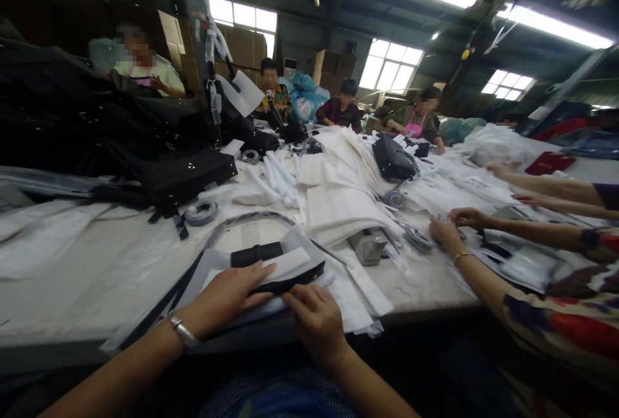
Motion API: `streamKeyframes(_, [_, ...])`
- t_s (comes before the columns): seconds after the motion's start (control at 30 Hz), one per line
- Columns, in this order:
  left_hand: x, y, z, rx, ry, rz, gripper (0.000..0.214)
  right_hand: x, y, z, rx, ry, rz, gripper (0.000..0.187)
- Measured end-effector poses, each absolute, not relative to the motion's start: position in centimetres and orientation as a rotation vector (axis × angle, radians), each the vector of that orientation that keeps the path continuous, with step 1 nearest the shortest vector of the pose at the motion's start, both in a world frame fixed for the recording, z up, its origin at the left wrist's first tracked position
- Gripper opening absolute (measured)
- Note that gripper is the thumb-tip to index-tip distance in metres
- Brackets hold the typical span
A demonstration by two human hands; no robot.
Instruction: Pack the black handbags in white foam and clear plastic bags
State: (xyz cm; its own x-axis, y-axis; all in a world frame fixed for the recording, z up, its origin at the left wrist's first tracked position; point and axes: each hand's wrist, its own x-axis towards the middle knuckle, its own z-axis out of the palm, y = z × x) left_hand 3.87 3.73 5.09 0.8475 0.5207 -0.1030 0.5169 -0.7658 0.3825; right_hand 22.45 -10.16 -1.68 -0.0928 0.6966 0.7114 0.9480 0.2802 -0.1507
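My left hand (227,295) lies flat, fingers stretched out, on a black strap piece (271,263) that is partly wrapped in white paper (290,262) at the table's near edge. My right hand (316,318) rests just to its right with fingers curled on the edge of the paper wrapping. A silver bracelet sits on my left wrist. A long black strap (159,305) runs off to the lower left.
A pile of black bags (159,173) fills the left side. Stacks of white paper sheets (338,208), tape rolls (200,213) and a small grey device (367,245) lie mid-table. A co-worker's arms (483,257) reach in from the right. Several people sit along the far side.
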Motion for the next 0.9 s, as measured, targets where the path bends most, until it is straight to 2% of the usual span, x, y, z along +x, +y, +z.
streamKeyframes(0.17, [4.1, 2.1, 4.1, 2.704, 0.893, -0.041, 0.082, 21.5, -8.9, -3.2, -1.465, -1.731, -0.440, 0.025])
streamKeyframes(0.33, [4.4, -0.1, 0.0, 3.018, 1.022, 0.271, 0.057, 22.6, -10.2, -2.3, -1.317, -1.882, -0.243, 0.035])
streamKeyframes(0.47, [4.6, -1.1, -2.0, 3.246, 1.004, 0.476, 0.054, 24.9, -10.1, -0.9, -1.376, -2.020, -0.274, 0.050])
streamKeyframes(0.73, [5.3, -2.1, -3.3, 3.352, 0.980, 0.717, 0.058, 26.4, -8.5, -2.1, -1.402, -2.021, -0.287, 0.040])
streamKeyframes(0.83, [4.9, -2.0, -3.5, 3.296, 0.972, 0.716, 0.067, 25.0, -10.4, -1.7, -1.403, -1.832, -0.230, 0.040])
streamKeyframes(0.9, [4.7, -1.9, -3.5, 3.261, 0.976, 0.698, 0.070, 24.1, -12.1, -1.7, -1.415, -1.577, -0.104, 0.031])
